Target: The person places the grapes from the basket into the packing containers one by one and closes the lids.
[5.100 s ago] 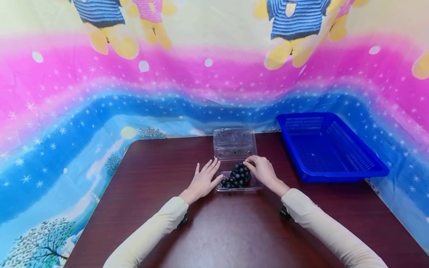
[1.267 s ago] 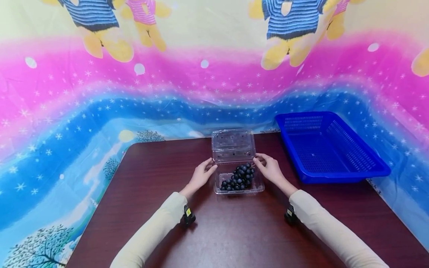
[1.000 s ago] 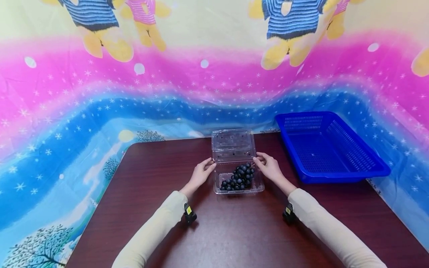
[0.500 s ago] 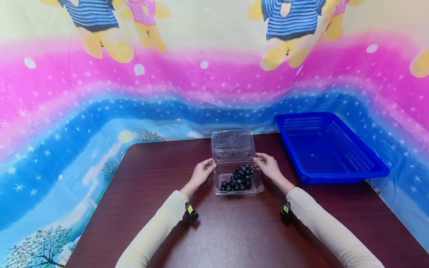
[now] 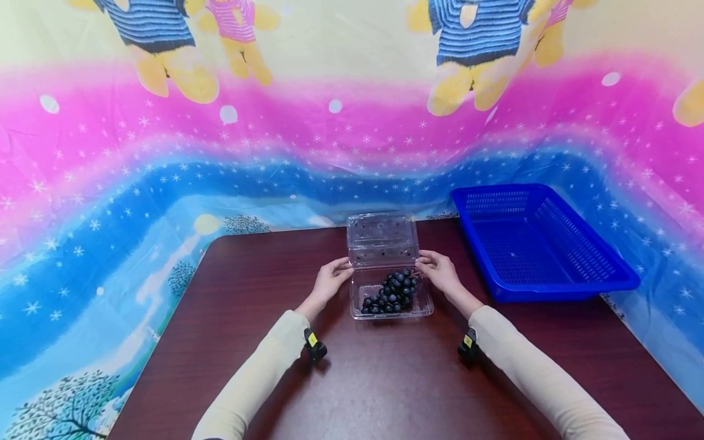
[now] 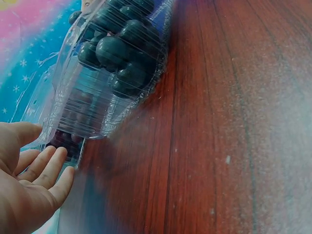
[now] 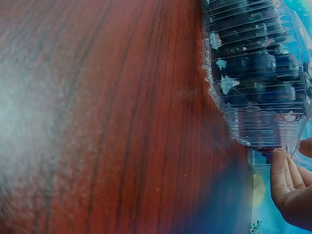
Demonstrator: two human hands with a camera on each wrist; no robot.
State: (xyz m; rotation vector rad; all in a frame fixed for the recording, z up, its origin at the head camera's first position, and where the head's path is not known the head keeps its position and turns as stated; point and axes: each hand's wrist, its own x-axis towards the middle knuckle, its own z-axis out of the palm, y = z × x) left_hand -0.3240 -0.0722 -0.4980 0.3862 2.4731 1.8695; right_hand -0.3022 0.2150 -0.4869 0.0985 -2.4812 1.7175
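Observation:
A clear plastic clamshell container stands on the table with its lid raised at the back. Inside its base lies a bunch of dark grapes, heaped toward the right side. My left hand holds the back left corner by the hinge, thumb at the rim and the other fingers loosely bent below. At the back right corner, my right hand pinches the rim, with fingertips under the edge. The grapes show through the ribbed wall in both wrist views.
A blue plastic basket with slotted sides sits at the back right, partly past the table's edge. The dark red wooden table spreads toward me. Behind it hangs a printed cloth with bears and snowflakes.
Five seconds ago my right fingers were at the top of the grapes and my left hand lay spread beside the container. Both moved to its back corners; over the last second they barely move.

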